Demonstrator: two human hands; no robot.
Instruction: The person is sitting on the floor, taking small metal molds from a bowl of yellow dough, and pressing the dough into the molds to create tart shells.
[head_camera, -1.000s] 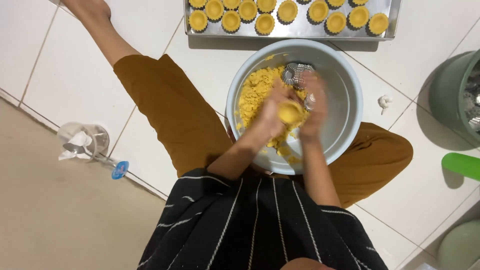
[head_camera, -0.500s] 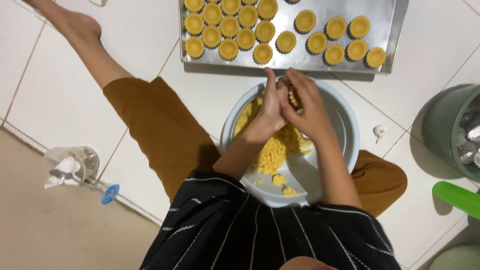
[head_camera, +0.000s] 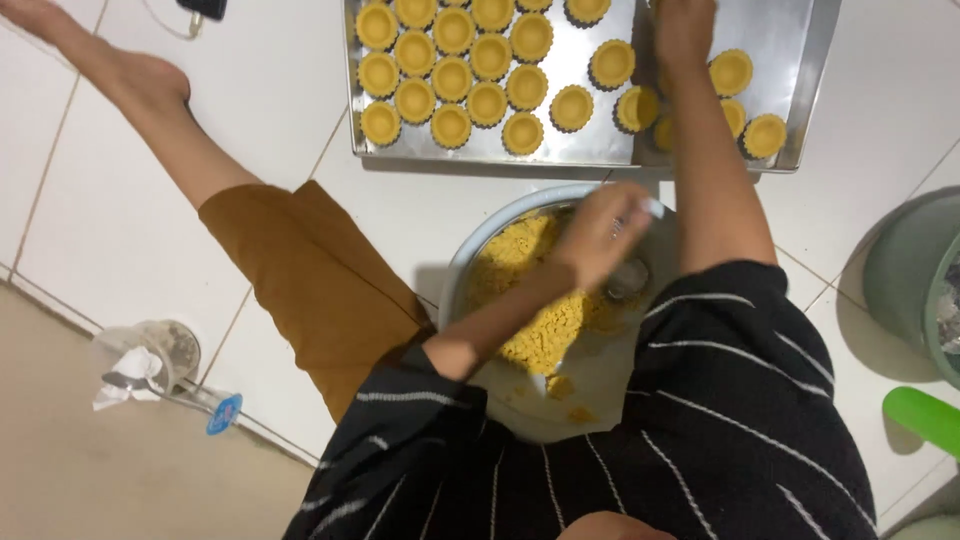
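- Sitting on a white tiled floor, a person works over one round grey bowl and one metal baking tray.
- On the tray, about twenty-one small tart shells can be counted: roughly thirteen packed close on the left side, three spaced out in the middle, and some five around the right arm.
- The shells are yellow dough pressed into dark fluted moulds, each hollow in the middle.
- The bowl lies just below the tray, between the legs, holding one heap of crumbly yellow dough.
- The left hand hovers over the bowl, blurred, so I cannot tell whether it grasps anything.
- The right hand reaches over the tray among the right-hand shells, fingers cut off by the top edge; its grip cannot be made out.
- The striped black shirt hides the near part of the bowl.
- One clear plastic cup lies on its side at the left; a green bucket is cut off at the right edge.
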